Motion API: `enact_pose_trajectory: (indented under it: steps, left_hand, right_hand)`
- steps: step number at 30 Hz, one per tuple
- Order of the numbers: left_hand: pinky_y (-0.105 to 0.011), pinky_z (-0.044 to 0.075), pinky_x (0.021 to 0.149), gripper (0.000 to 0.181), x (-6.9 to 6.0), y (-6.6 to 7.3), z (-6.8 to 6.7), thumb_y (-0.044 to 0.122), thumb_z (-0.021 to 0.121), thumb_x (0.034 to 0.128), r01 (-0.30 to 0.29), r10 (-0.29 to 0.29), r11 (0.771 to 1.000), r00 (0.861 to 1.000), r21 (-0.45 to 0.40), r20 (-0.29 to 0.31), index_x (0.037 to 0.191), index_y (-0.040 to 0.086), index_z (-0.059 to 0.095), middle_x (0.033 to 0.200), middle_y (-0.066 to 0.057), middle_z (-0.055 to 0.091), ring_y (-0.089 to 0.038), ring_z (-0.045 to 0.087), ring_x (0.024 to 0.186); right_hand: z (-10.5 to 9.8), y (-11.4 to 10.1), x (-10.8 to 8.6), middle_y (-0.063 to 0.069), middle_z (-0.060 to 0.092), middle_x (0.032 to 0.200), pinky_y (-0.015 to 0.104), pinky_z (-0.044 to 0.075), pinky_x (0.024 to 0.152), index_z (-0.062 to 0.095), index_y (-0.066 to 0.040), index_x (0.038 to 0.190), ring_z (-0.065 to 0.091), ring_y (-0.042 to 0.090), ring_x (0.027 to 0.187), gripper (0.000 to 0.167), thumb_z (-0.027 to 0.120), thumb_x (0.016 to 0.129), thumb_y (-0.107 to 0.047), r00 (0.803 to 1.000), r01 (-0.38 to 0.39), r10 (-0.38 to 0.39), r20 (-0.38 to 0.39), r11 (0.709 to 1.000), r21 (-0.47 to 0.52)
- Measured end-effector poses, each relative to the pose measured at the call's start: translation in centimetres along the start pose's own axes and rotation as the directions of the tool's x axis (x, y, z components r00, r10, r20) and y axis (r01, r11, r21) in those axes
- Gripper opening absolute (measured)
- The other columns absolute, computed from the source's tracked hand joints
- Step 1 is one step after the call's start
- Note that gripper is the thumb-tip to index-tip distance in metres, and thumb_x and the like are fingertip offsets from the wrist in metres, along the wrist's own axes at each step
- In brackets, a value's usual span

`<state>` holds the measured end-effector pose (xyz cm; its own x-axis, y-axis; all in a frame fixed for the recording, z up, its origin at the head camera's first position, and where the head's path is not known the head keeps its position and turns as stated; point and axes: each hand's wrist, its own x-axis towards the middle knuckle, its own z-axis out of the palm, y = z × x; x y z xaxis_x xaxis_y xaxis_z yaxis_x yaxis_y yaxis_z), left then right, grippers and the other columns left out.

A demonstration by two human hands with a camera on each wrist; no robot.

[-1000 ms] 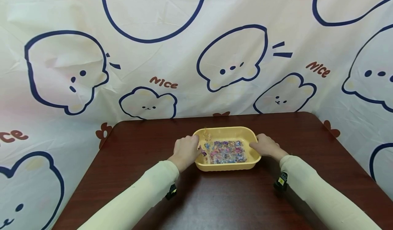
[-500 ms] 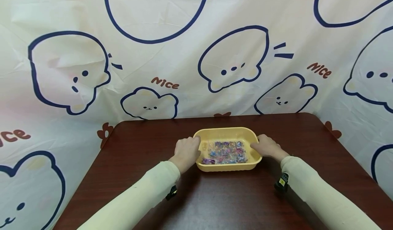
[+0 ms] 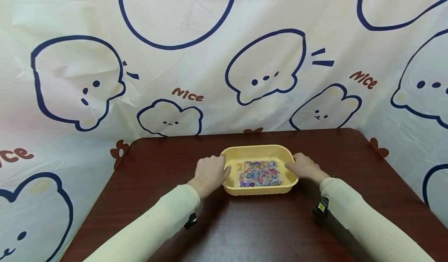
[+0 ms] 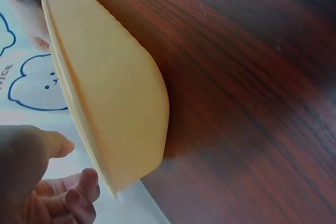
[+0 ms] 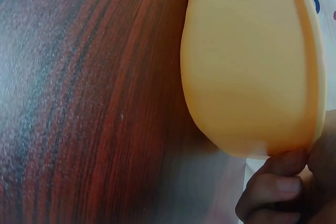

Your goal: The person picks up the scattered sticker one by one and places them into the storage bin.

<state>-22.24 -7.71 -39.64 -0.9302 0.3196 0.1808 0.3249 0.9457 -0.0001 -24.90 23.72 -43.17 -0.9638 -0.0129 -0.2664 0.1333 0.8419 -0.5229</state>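
A yellow plastic basin sits on the brown table, with many small shiny multicoloured pieces spread over its floor, too small to tell their kind. At its left end is the left hand, thumb apart from the fingers. In the left wrist view a gap separates this left hand's loosely bent fingers from the basin's rim. The right hand grips the basin's right end, thumb over the rim. Seen from the right wrist, its curled fingers lie under the basin's edge.
The dark wood table extends around the basin on all sides. A white cloth printed with cartoon figures hangs behind the table and along both sides.
The colourful pieces, loose and scattered toward the basin's left end earlier, now lie flat in a patch. The left hand has let go of the rim and shifted slightly left. The right hand stays put.
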Motion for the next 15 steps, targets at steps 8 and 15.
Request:
enact_pose_trajectory:
  steps: [8, 15]
  left_hand:
    - [-0.03, 0.035, 0.041, 0.032, -0.5, -0.8, -0.2, 0.039, 0.065, 0.0966, -0.003, 0.001, 1.0, 0.999, -0.029, -0.049, 0.098, 0.007, 0.068, 0.055, 0.002, 0.049, -0.013, 0.046, 0.047]
    - [-0.028, 0.032, 0.041, 0.029, -0.9, -1.2, 0.0, 0.036, 0.066, 0.0964, -0.003, -0.002, 0.997, 0.998, -0.082, -0.061, 0.096, 0.006, 0.067, 0.054, 0.002, 0.047, -0.013, 0.044, 0.046]
  right_hand:
    - [0.0, 0.0, 0.0, 0.008, 0.064, 0.075, 0.028, 0.05, 0.056, 0.063, 0.005, 0.114, 0.064, 0.015, 0.06, 0.038, 0.052, 0.098, -0.028, 1.0, -0.004, 0.004, -0.001, 1.0, 0.007]
    - [0.1, 0.3, 0.0, 0.009, 0.065, 0.077, 0.029, 0.052, 0.056, 0.062, 0.007, 0.117, 0.064, 0.015, 0.06, 0.041, 0.052, 0.099, -0.027, 1.0, -0.002, 0.002, 0.004, 1.0, 0.013]
